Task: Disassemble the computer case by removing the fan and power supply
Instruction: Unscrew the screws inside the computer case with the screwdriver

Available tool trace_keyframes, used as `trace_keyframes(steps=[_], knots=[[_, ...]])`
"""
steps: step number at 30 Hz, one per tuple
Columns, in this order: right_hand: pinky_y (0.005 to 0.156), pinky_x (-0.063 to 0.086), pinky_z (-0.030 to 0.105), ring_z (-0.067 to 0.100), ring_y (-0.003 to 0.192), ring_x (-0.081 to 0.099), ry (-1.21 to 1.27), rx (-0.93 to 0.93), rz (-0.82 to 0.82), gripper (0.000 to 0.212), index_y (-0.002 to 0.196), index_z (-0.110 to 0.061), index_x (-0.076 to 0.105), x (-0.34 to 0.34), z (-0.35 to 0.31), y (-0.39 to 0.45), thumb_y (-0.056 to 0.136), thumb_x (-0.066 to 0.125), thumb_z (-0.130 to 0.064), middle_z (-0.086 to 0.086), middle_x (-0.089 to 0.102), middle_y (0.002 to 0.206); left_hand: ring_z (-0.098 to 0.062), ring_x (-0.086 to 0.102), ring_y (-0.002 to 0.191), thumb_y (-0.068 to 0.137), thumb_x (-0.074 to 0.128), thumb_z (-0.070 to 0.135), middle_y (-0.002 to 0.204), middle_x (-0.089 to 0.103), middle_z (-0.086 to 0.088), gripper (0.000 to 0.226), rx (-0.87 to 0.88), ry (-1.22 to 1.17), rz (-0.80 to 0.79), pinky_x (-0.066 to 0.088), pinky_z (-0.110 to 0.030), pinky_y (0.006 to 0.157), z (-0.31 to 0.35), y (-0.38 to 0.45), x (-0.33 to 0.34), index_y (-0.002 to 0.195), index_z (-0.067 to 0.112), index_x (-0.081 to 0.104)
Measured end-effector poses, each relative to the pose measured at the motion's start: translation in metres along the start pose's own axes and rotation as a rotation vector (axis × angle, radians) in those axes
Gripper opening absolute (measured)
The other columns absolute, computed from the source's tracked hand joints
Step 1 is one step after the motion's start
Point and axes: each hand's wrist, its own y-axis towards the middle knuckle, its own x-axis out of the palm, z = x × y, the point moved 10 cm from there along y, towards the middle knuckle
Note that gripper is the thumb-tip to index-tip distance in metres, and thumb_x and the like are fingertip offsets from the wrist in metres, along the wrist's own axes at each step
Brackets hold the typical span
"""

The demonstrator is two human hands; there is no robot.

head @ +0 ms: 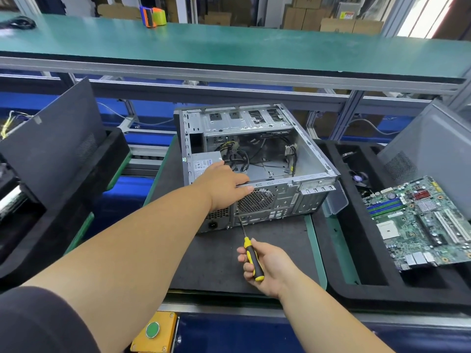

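Note:
An open grey computer case [300, 149] lies on its side on a dark mat, rear panel toward me. The power supply [204, 163] sits in its near left corner, with loose cables beside it. My left hand [224, 187] rests on the case's top rear edge, fingers over the rim above the round fan grille [256, 201]. My right hand [267, 268] grips a yellow-and-black screwdriver [251, 258]. Its tip touches the rear panel just below the grille's lower left.
A green motherboard [423, 225] and a black fan [358, 178] lie in the black foam tray [341, 250] on the right. A dark side panel [58, 138] leans in the tray on the left. A yellow box with a green button [153, 329] sits at the front edge.

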Motion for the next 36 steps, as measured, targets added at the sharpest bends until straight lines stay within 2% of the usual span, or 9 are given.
trace_keyframes(steps=[6, 10, 12, 16, 24, 28, 31, 34, 36], knots=[[0.046, 0.044, 0.023, 0.013, 0.049, 0.053, -0.043, -0.036, 0.049, 0.038, 0.094, -0.005, 0.072, -0.005, -0.003, 0.002, 0.100, 0.053, -0.038, 0.004, 0.065, 0.070, -0.018, 0.036, 0.089, 0.101, 0.031, 0.053, 0.072, 0.035, 0.013, 0.038, -0.006, 0.015, -0.012, 0.019, -0.028, 0.083, -0.001, 0.001, 0.001, 0.110, 0.027, 0.058], [0.048, 0.045, 0.023, 0.013, 0.050, 0.053, -0.024, -0.057, 0.069, 0.039, 0.084, -0.008, 0.073, -0.007, -0.003, 0.003, 0.099, 0.056, -0.039, 0.002, 0.065, 0.067, -0.020, 0.037, 0.090, 0.100, 0.032, 0.053, 0.072, 0.037, 0.009, 0.029, -0.010, 0.015, -0.007, 0.021, -0.030, 0.079, -0.002, 0.001, 0.002, 0.096, 0.032, 0.051], [0.049, 0.046, 0.023, 0.013, 0.052, 0.054, -0.017, -0.059, 0.078, 0.038, 0.085, -0.008, 0.074, -0.008, -0.002, 0.003, 0.098, 0.058, -0.039, 0.003, 0.065, 0.068, -0.019, 0.037, 0.089, 0.100, 0.032, 0.053, 0.072, 0.037, 0.009, 0.028, -0.010, 0.009, -0.008, 0.023, -0.031, 0.080, -0.002, 0.002, 0.002, 0.094, 0.032, 0.049], [0.051, 0.049, 0.023, 0.013, 0.053, 0.057, -0.011, -0.058, 0.097, 0.034, 0.094, -0.005, 0.074, -0.010, -0.001, 0.003, 0.095, 0.063, -0.037, 0.004, 0.067, 0.071, -0.020, 0.037, 0.090, 0.100, 0.032, 0.053, 0.072, 0.038, 0.009, 0.040, -0.023, 0.006, -0.009, 0.021, -0.031, 0.078, -0.003, 0.002, 0.002, 0.111, 0.026, 0.060], [0.050, 0.050, 0.024, 0.013, 0.054, 0.060, -0.013, -0.061, 0.150, 0.026, 0.094, -0.006, 0.074, -0.009, 0.002, 0.005, 0.089, 0.072, -0.032, 0.005, 0.068, 0.072, -0.020, 0.037, 0.096, 0.100, 0.028, 0.056, 0.076, 0.040, 0.008, 0.047, -0.036, 0.000, -0.036, 0.025, -0.031, 0.082, -0.005, 0.001, 0.005, 0.127, 0.032, 0.057], [0.048, 0.048, 0.024, 0.012, 0.052, 0.056, -0.015, -0.061, 0.193, 0.024, 0.093, -0.006, 0.071, -0.011, 0.001, 0.004, 0.088, 0.073, -0.029, 0.006, 0.066, 0.072, -0.020, 0.036, 0.094, 0.100, 0.029, 0.056, 0.075, 0.041, 0.007, 0.046, -0.039, -0.008, -0.038, 0.024, -0.031, 0.081, -0.005, 0.002, 0.005, 0.127, 0.031, 0.057], [0.048, 0.048, 0.024, 0.011, 0.051, 0.055, 0.018, -0.075, 0.154, 0.025, 0.093, -0.004, 0.071, -0.007, 0.000, 0.002, 0.090, 0.071, -0.029, 0.007, 0.064, 0.070, -0.021, 0.037, 0.096, 0.099, 0.027, 0.057, 0.075, 0.039, 0.006, 0.047, -0.046, 0.005, -0.047, 0.030, -0.033, 0.087, -0.005, 0.002, 0.006, 0.127, 0.032, 0.056], [0.049, 0.046, 0.023, 0.011, 0.050, 0.053, 0.083, -0.054, 0.069, 0.038, 0.092, -0.001, 0.071, 0.000, 0.002, -0.001, 0.098, 0.057, -0.036, 0.007, 0.063, 0.069, -0.021, 0.036, 0.095, 0.099, 0.026, 0.058, 0.074, 0.039, 0.007, 0.048, -0.049, 0.010, -0.055, 0.030, -0.035, 0.090, -0.006, 0.002, 0.005, 0.128, 0.032, 0.055], [0.049, 0.046, 0.023, 0.011, 0.050, 0.054, 0.083, -0.048, 0.055, 0.042, 0.095, 0.001, 0.072, 0.000, 0.001, -0.003, 0.102, 0.049, -0.033, 0.008, 0.065, 0.071, -0.021, 0.035, 0.096, 0.099, 0.026, 0.058, 0.077, 0.041, 0.004, 0.049, -0.051, 0.008, -0.057, 0.029, -0.034, 0.089, -0.005, 0.001, 0.005, 0.130, 0.032, 0.054]])
